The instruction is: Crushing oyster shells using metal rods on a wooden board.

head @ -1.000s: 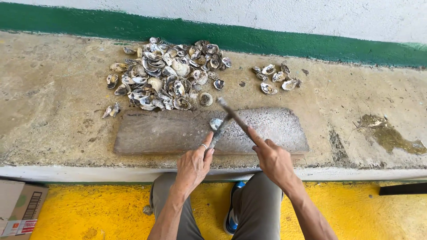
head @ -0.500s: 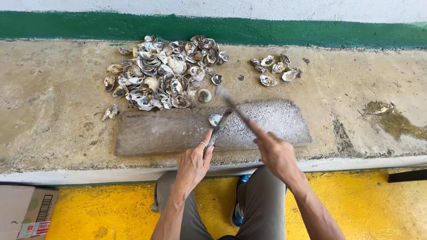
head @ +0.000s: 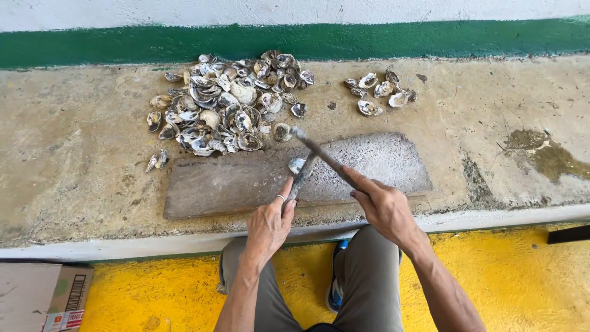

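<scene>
Left hand [head: 269,222] curled closed, thumb up, forearm rising from near left, right hand [head: 386,208] fisted, index finger extended far-left, forearm angled from near right

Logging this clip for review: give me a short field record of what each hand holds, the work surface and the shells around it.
left hand: grips a narrow metal tool, tip at a single shell
right hand: holds a thin rod, raised at a slant over that shell
work surface: flat worn board on a concrete ledge
large shell pile: behind the board, to the left
small shell pile: behind the board, to the right
floor: yellow, cardboard box at lower left
</scene>
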